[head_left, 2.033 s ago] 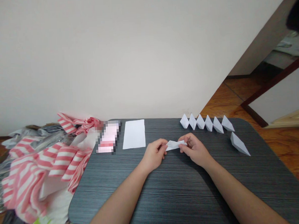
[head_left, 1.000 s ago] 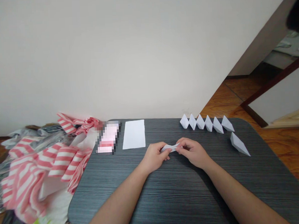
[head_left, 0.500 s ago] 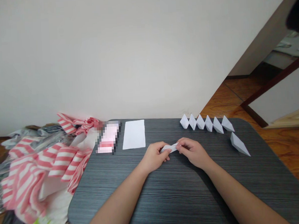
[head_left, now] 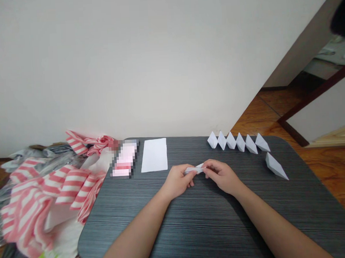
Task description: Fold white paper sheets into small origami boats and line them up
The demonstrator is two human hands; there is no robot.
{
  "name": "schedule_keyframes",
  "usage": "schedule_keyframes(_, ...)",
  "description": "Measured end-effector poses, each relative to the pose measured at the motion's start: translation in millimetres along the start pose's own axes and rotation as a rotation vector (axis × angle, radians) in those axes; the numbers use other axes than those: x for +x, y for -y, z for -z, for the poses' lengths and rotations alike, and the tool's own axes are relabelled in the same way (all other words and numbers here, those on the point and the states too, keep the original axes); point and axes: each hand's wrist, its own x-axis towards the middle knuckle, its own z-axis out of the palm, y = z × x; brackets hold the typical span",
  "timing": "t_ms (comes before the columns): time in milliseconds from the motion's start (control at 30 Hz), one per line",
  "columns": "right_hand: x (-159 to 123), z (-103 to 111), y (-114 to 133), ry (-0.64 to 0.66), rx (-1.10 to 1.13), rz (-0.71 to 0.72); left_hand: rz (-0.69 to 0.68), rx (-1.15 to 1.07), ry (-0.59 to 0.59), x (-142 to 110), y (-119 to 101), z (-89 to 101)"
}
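A small piece of folded white paper [head_left: 196, 169] is held between my two hands, just above the middle of the dark table. My left hand [head_left: 178, 180] pinches its left end, thumb on top and fingers beneath. At the right end, the thumb and fingers of my right hand [head_left: 221, 175] grip it. My hands partly cover the paper, so its whole shape is hidden. Beyond my left hand lies a flat white stack or sheet of paper [head_left: 154, 155]. Several folded white paper boats [head_left: 231, 141] stand in a row at the back right, and one larger paper boat [head_left: 275, 166] sits nearer.
The dark wood-grain table [head_left: 189, 228] meets a pale wall [head_left: 157, 60] at its back edge. A blurred-out pink rectangular object [head_left: 124, 160] lies at the table's left. Red-and-white striped cloth [head_left: 32, 213] and plastic bags are heaped beside the left edge.
My fingers have shifted slightly on the folded paper, which now looks narrower and turned more edge-on. The paper boats and the flat paper have stayed in place.
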Motion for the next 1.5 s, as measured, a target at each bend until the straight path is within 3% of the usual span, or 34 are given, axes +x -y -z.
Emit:
schedule_keyframes(167,-4,-2,-9,-0.102,0.088,-0.003,0.021,-0.063,-0.012,1,2,1.0)
schedule_keyframes(533,-2,6,-3,-0.098,-0.189,0.235,0.03,-0.095,-0.052,3,3,0.2)
schedule_keyframes(1067,2,5,-2,-0.024,-0.053,0.108,-0.102,-0.07,-0.088,4,7,-1.6)
schedule_keyframes(1500,2,3,4,-0.014,-0.042,0.058,-0.129,-0.05,-0.077,3,3,-1.3)
